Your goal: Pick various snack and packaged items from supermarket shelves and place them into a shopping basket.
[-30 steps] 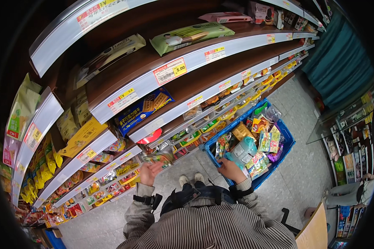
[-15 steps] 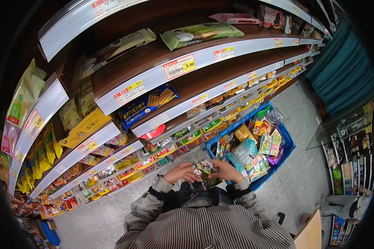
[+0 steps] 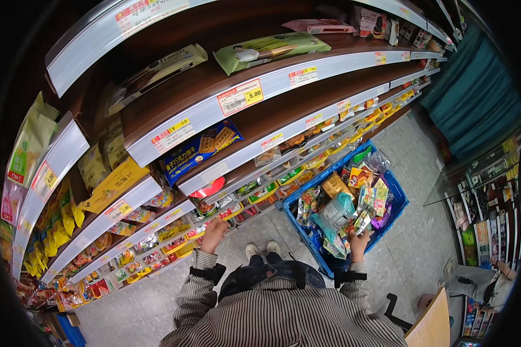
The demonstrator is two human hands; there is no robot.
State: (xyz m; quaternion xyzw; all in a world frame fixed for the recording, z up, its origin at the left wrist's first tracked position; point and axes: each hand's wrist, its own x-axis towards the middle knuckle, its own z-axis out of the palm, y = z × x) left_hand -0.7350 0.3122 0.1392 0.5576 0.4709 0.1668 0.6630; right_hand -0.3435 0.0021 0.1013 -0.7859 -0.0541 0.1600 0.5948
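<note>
Moved apart since half a second ago: left hand (image 3: 214, 234) toward low shelf edge (image 3: 178, 214), right hand (image 3: 359, 242) over blue basket (image 3: 309, 250)

Small shiny packet (image 3: 363, 222) at right fingertips, above the heap; pinched or just released, cannot tell. Left hand empty, loosely curled. Basket beside right hand, seemingly for short reach. Basket's near rim crossed by right wrist, thus little margin; between hands, grey floor (image 3: 266, 232), with open room.

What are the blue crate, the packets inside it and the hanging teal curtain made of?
Blue crate: probably hard plastic, slightly glossy, with stiff walls and rim.
Packets: mostly thin plastic film, it seems, shiny and creased.
Teal curtain: apparently cloth, matte, hanging in soft folds.
</note>
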